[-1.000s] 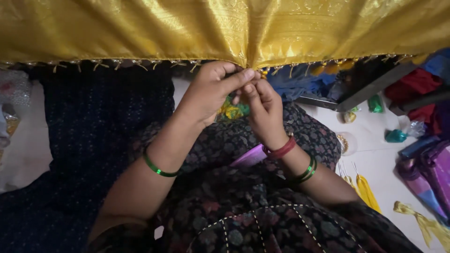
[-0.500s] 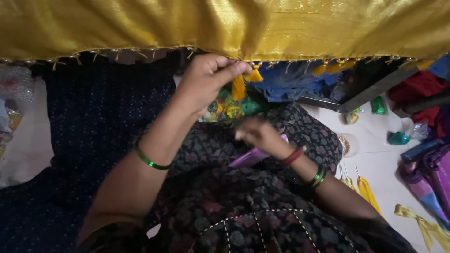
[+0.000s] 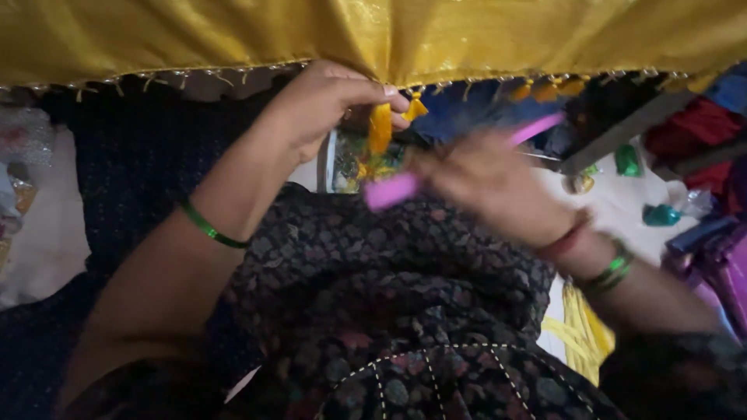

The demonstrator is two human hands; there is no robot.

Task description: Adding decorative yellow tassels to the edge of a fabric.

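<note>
The left hand (image 3: 323, 105) pinches shut on a yellow tassel (image 3: 380, 128) hanging from the gold fabric's (image 3: 233, 35) fringed edge at twelve o'clock, while the blurred right hand (image 3: 486, 183), toward three o'clock, is closed around a pink tool (image 3: 397, 189) just below that tassel.

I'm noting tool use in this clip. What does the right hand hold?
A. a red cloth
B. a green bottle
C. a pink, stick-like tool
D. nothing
C: the blurred right hand grips a pink stick-like tool, while the left hand pinches a yellow tassel at the edge of the golden fabric.
</note>
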